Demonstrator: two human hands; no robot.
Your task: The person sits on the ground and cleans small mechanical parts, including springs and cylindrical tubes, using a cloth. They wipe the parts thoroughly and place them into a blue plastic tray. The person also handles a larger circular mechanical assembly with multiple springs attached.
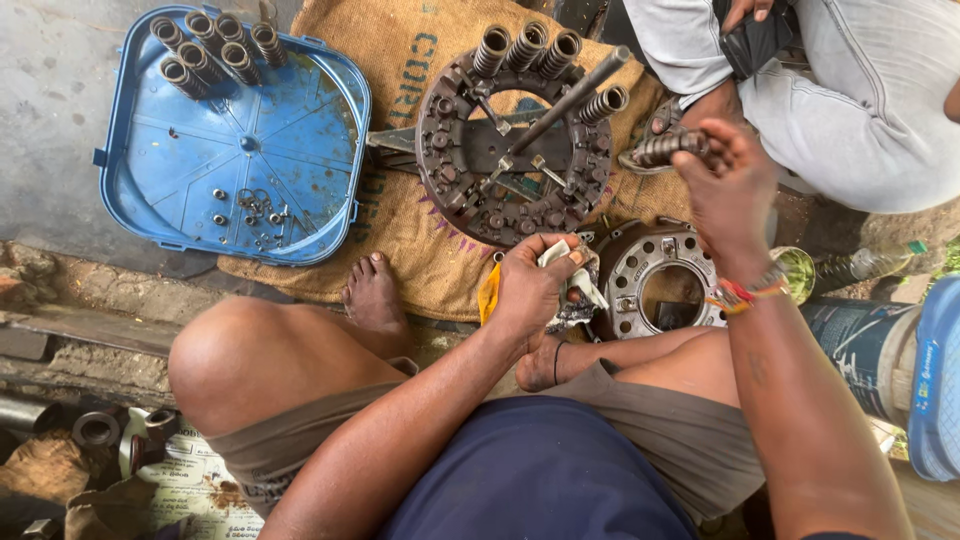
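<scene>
While raised, coil spring (668,149) in right grip (728,190)

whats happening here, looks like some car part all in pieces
A person sits on the ground over a round clutch plate assembly lying on a burlap sack. Their right hand holds up a coil spring, and their left hand grips a rag. Several springs stand on the assembly's rim; more sit in a blue tray with small loose parts. A second round cover lies by their knee. Another person sits opposite.
</scene>
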